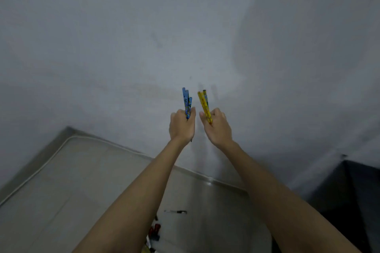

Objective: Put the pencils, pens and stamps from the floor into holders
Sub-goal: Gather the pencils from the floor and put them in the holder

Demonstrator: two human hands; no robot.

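Note:
Both arms are stretched out in front of a grey wall. My left hand [182, 125] is closed around a small bunch of blue patterned pencils [186, 101] that stick up above the fist. Close beside it, my right hand [216, 128] grips a few yellow patterned pencils [204, 103], also pointing up. Down on the tiled floor between my forearms lies a dark pen [176, 211]. Nearer the bottom edge sits a small heap of red and other stationery items [154, 232], partly hidden by my left forearm. No holder is in view.
A grey wall [144, 37] fills most of the view. A white cable [51, 156] runs along the floor edge at left. A dark piece of furniture [353, 197] stands at the right.

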